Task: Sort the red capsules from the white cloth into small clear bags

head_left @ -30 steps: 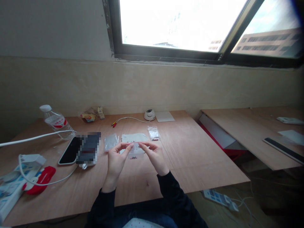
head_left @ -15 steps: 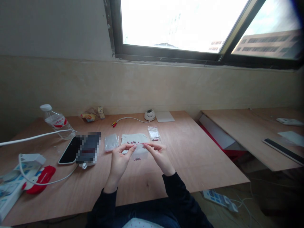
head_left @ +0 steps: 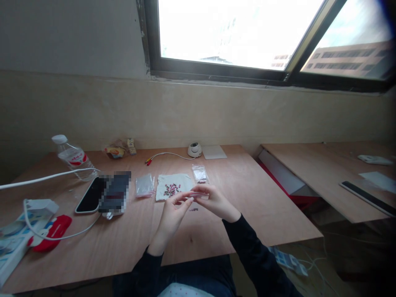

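A small clear zip bag (head_left: 200,195) with a red strip along its mouth is held up between my two hands above the table. My left hand (head_left: 172,214) pinches the strip's left end between thumb and fingers. Closed around the other end is my right hand (head_left: 218,203), its fingers curled over the top edge. Several small dark pieces (head_left: 193,209) show just below the hands, seemingly in the bag's bottom. Just beyond my left hand, a white cloth (head_left: 185,180) carries a scatter of small red and dark pieces (head_left: 172,189).
Clear bags (head_left: 144,186) lie left of the cloth, and another filled bag (head_left: 200,174) lies right. A phone (head_left: 88,200), a pixelated dark device (head_left: 115,192), a water bottle (head_left: 74,159) and a power strip (head_left: 15,255) occupy the left. A dome camera (head_left: 194,150) sits behind.
Both hands have shifted right with the bag and come closer together. The strip was stretched straight between them and is now tilted within the fingers. More of the cloth and its pieces shows.
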`<act>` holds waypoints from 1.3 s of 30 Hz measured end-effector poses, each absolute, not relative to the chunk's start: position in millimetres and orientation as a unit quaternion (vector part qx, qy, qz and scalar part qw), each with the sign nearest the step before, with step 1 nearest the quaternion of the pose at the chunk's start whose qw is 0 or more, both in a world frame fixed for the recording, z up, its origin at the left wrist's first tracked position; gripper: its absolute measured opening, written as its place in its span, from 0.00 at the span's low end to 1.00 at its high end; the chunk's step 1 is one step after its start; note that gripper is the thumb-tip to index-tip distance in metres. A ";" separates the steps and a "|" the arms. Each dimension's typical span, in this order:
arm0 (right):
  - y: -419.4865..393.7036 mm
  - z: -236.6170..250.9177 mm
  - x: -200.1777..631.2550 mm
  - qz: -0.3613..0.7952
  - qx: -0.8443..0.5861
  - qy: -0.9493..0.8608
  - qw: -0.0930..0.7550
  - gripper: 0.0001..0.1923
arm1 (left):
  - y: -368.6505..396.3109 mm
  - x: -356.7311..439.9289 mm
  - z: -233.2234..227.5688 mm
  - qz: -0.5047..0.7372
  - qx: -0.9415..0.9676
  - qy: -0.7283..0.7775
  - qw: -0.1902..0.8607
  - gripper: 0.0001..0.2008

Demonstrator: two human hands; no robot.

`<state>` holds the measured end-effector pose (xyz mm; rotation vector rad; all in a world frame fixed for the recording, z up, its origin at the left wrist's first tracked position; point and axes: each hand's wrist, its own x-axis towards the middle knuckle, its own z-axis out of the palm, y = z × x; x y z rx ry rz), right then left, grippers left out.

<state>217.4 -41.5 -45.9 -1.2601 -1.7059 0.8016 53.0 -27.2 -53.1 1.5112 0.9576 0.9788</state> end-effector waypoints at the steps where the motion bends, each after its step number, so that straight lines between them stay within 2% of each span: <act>1: -37.9 -46.7 222.4 0.325 -0.506 -0.685 0.412 0.05 | -24.2 50.7 -54.9 0.409 0.626 0.408 0.523 0.14; 3: -27.8 -50.7 235.2 0.340 -0.509 -0.685 0.394 0.06 | -16.0 43.5 -58.8 0.415 0.614 0.426 0.519 0.17; 6: -5.9 -61.9 258.5 0.346 -0.526 -0.685 0.366 0.07 | -1.4 28.4 -63.8 0.429 0.597 0.444 0.512 0.15; 10: 29.4 -80.3 284.6 0.252 -0.612 -0.695 0.281 0.09 | 14.6 6.1 -68.3 0.472 0.557 0.488 0.479 0.14; 14: 64.3 -94.3 295.1 0.223 -0.635 -0.695 0.252 0.10 | 21.5 -8.5 -68.7 0.504 0.512 0.528 0.454 0.16; 23: 108.2 -108.6 289.9 0.173 -0.673 -0.690 0.201 0.13 | 21.4 -11.6 -68.1 0.483 0.521 0.545 0.446 0.17; 28: 106.0 -115.6 285.8 0.127 -0.710 -0.662 0.202 0.17 | 22.6 -13.2 -72.5 0.475 0.539 0.558 0.415 0.16; 35: 94.0 -118.0 272.2 0.104 -0.733 -0.626 0.245 0.28 | 33.0 -27.3 -95.6 0.462 0.565 0.592 0.341 0.16; 39: 79.7 -116.0 254.5 0.126 -0.711 -0.633 0.280 0.26 | 44.4 -34.5 -114.8 0.460 0.588 0.589 0.310 0.15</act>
